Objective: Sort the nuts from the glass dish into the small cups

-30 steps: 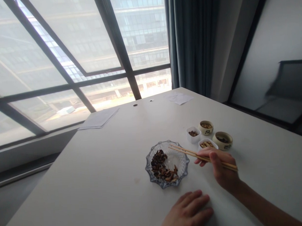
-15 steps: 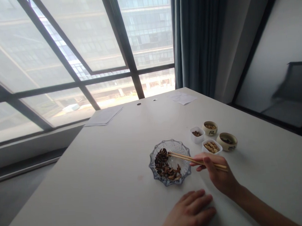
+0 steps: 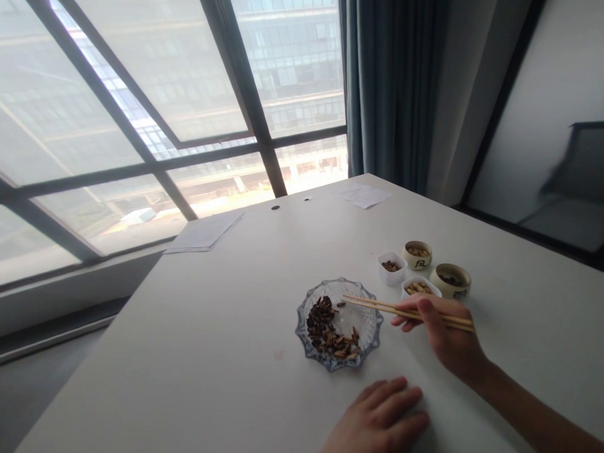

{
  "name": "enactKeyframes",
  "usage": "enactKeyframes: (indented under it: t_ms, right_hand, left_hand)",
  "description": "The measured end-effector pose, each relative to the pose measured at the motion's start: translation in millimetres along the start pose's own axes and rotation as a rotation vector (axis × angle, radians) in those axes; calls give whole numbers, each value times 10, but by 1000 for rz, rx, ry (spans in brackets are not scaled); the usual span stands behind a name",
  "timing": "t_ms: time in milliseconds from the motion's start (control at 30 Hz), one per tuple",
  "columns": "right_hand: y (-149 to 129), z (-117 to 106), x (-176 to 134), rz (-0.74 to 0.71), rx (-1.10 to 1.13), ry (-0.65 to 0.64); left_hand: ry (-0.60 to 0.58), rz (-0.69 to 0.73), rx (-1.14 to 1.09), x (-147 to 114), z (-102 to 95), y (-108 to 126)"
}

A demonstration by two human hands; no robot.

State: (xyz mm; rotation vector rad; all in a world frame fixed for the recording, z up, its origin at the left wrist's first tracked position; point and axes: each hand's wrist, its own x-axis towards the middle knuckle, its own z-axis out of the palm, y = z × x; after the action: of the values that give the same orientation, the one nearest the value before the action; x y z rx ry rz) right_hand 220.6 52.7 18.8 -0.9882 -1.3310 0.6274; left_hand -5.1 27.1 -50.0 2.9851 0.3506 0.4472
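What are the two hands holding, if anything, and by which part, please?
The right hand holds the chopsticks by their rear half, tips over the glass dish; the left hand appears to hold nothing.

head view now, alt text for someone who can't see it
A right hand holds chopsticks over a glass dish of dark brown pieces; the left hand rests on a white table. Four small containers stand nearby.

Free passage over the table (image 3: 197, 344) left of the glass bowl (image 3: 365, 326), but chopsticks (image 3: 383, 306) and four cups (image 3: 424, 264) on its right
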Motion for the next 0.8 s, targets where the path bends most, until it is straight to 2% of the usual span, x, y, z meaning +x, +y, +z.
enactKeyframes:
  t_ms: [233,367,533,633,800]
  right_hand:
    - [97,38,-32,96,-38,-134]
    - [146,39,-62,84,-25,-113]
    - [76,78,-63,-18,-71,-65]
    - [-6,32,-18,-114,-115,21]
    - [-178,-233,155,-277,-362,331]
  left_hand:
    - [68,2,42,-13,99,-2]
    - [62,2,43,-2,67,4]
    - [70,6,58,-1,69,-6]
    - [70,10,60,-3,86,-11]
    - [103,7,43,15,36,4]
